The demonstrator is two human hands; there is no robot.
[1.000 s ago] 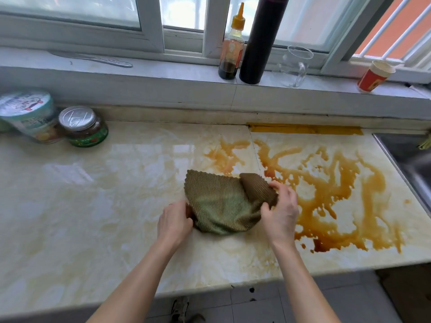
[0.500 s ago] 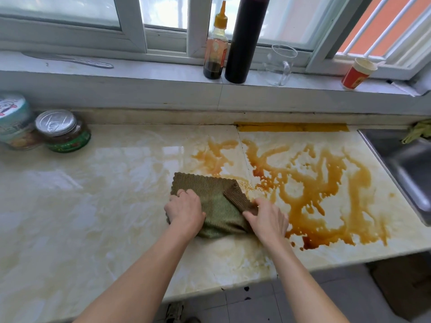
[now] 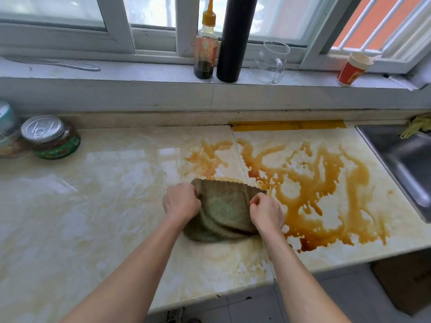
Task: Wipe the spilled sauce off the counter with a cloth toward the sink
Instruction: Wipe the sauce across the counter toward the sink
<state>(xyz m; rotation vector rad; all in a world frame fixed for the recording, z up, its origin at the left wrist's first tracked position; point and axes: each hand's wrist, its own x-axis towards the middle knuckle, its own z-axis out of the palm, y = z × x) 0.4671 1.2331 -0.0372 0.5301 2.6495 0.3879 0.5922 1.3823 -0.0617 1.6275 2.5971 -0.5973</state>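
Bright daylight pours in through the window [image 3: 151,10] beyond the fingers [image 3: 190,191]; pale glare sheens the counter [image 3: 130,159] left of them; shadows soft; the edges bow; focus sharp.

**A:** Where does the view look from?

**B:** From the person's head, above the cloth [image 3: 225,213] and on its near side. It faces forward and down over the counter [image 3: 98,206].

**A:** How near is it?

**B:** Near. Both forearms [image 3: 140,264] run in from the bottom edge up to the cloth, which sits about mid-frame. The lens is wide, so the sink [image 3: 401,159] right of the cloth and the window sill [image 3: 140,68] beyond the cloth both fit.

**A:** Any second view?

**B:** This is the only one.
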